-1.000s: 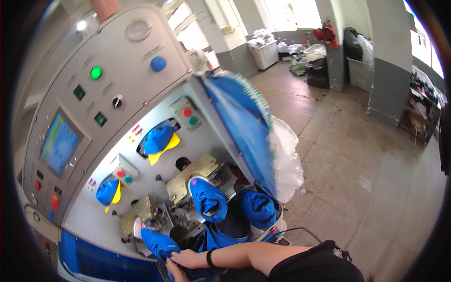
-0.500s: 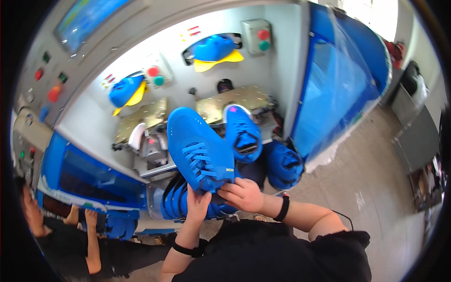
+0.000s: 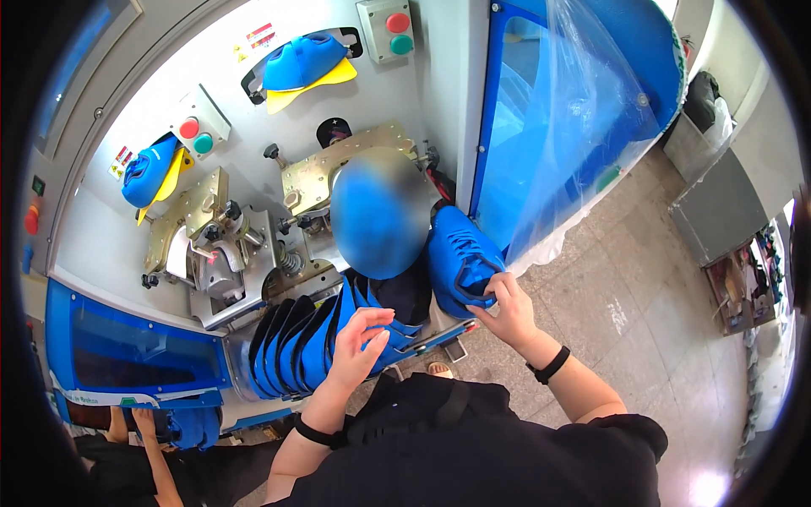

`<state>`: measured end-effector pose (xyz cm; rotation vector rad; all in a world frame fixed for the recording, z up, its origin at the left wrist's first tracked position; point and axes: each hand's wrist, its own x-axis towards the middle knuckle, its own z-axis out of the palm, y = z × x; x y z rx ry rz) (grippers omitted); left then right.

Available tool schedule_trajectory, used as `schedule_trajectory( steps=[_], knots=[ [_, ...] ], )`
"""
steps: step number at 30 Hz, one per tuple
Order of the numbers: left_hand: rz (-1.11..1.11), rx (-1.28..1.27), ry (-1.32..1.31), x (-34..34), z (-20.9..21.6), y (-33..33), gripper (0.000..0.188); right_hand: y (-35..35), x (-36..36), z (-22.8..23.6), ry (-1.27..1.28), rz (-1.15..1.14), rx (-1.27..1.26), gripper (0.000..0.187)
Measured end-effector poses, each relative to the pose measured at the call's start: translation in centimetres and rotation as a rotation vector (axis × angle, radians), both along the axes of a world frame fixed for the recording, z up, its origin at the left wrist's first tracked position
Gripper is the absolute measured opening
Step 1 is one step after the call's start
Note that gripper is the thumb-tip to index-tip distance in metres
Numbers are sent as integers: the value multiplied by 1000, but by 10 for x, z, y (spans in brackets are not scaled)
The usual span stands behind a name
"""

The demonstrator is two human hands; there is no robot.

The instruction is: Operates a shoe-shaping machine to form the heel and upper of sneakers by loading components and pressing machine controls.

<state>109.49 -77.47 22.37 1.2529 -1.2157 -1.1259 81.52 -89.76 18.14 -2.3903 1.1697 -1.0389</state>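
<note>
At the right end of the machine's front ledge, a blue lace-up shoe upper [image 3: 460, 248] rests with its toe away from me. My right hand [image 3: 509, 314] is closed on its heel collar, thumb and fingers pinching the edge. My left hand [image 3: 359, 345] hangs in the air, fingers apart and holding nothing. Just beyond it stands a row of blue shoe uppers [image 3: 291, 342] with dark linings, packed side by side. In front of the machine's right station is a blurred blue rounded shape [image 3: 380, 215], whose details I cannot make out.
Brass-coloured clamp plates [image 3: 317, 171] belong to the machine, near red and green button boxes [image 3: 387, 30]. Blue and yellow pieces [image 3: 308, 68] sit in wall openings. A blue side panel with clear plastic sheeting [image 3: 583, 127] borders the right. Another person's arms [image 3: 152, 448] show lower left.
Both hands were holding a blue shoe upper up in the middle. Now my left hand is off it and empty, while my right hand grips an upper at the ledge's right end.
</note>
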Motion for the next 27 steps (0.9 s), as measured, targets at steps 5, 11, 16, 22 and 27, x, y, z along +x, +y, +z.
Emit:
schedule_trajectory(
  steps=[5,11,16,22,27],
  knots=[
    [104,-1,-9,17,-5,20,31,6,16,15,9,-161,-136,62],
    [284,-27,39,49,-4,49,25,30,46,57,-98,227,-425,55],
    [432,-19,42,89,2,88,25,67,178,123,-367,659,-480,36],
    [540,-45,65,138,7,141,20,60,373,219,-323,730,-490,33],
    [532,-71,162,173,14,168,18,-47,539,251,-140,487,-416,38]
  ],
)
